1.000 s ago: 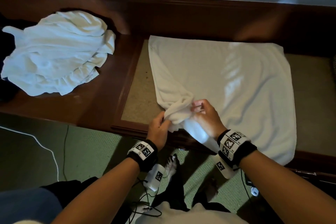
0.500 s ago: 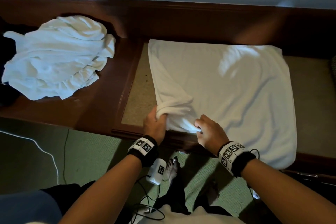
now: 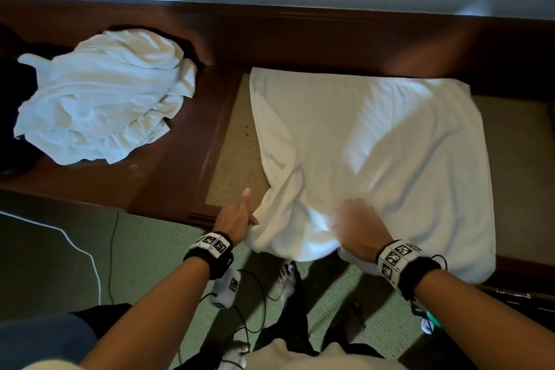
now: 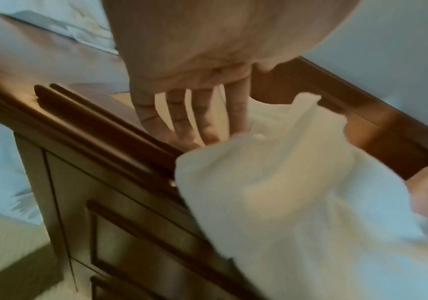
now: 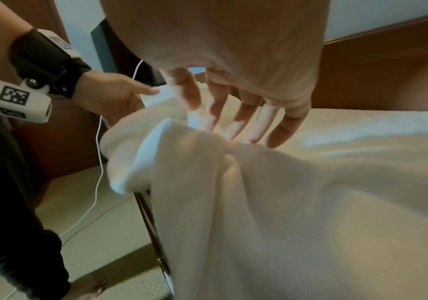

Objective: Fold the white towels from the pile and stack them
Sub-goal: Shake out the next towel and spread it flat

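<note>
Reaching with straight, released fingers, left hand [image 3: 237, 216] and right hand [image 3: 357, 228] flank the towel [image 3: 375, 141]'s bunched near-left corner.

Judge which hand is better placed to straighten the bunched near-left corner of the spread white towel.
Left, probably. The left hand, fingers straight, lies against the bunched corner of the spread white towel; the right hand rests further in.

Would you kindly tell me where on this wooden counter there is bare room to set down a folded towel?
Bare tan inlay lies between the spread towel and the dark wood frame, and another strip right of that towel. Bare wood borders the towel pile. The near edge is crowded: left hand and right hand work the bunched corner.
</note>
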`<state>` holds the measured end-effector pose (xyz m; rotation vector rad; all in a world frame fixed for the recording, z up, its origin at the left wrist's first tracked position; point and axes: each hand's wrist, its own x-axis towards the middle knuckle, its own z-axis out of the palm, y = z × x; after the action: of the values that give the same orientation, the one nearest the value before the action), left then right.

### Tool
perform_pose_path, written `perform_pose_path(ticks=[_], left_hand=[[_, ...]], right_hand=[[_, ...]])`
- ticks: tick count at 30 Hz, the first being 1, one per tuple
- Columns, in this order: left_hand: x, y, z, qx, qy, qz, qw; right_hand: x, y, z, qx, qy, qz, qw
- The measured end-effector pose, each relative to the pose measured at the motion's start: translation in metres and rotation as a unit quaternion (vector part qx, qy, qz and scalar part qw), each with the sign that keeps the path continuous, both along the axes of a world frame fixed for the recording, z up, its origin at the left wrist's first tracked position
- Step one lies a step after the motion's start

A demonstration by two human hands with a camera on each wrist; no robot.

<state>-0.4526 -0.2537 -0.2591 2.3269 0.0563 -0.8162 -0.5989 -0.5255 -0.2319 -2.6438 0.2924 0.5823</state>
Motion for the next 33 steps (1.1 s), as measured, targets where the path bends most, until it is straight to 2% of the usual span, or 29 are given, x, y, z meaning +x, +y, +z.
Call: perform_pose_path(ticks=[1,3,7,9,20,23,27,33], left_hand=[[0.003,-0.003,-0.001,0.014,-0.011,0.012,1.000],[0.006,-0.014,0.000,0.061,0.002,-0.034,0.998],[0.002,-0.037,0.002,0.135,0.008,-0.135,0.982],[0.002,-0.043,-0.003,0.145,0.014,-0.147,0.978],[0.002,-0.034,-0.010,0.032,0.009,-0.070,0.997],[0.007,-0.027,-0.019,0.012,0.035,-0.058,0.998],[0.002,-0.025,-0.031,0.021,0.043,-0.048,0.998],[0.012,0.011,-0.016,0.139,0.002,0.053,0.989]], right_hand=[[0.002,0.002,0.000,0.023,-0.023,-0.026,0.999],[0.006,0.006,-0.004,0.049,-0.046,-0.051,0.996],[0.011,0.013,-0.017,0.042,0.037,-0.021,0.998],[0.012,0.016,-0.021,0.045,0.068,-0.019,0.996],[0.011,0.013,-0.025,0.026,0.107,0.010,0.994],[0.014,0.016,-0.022,0.027,0.122,0.019,0.992],[0.014,0.014,-0.026,0.026,0.125,0.015,0.992],[0.013,0.012,-0.028,0.021,0.130,0.027,0.991]])
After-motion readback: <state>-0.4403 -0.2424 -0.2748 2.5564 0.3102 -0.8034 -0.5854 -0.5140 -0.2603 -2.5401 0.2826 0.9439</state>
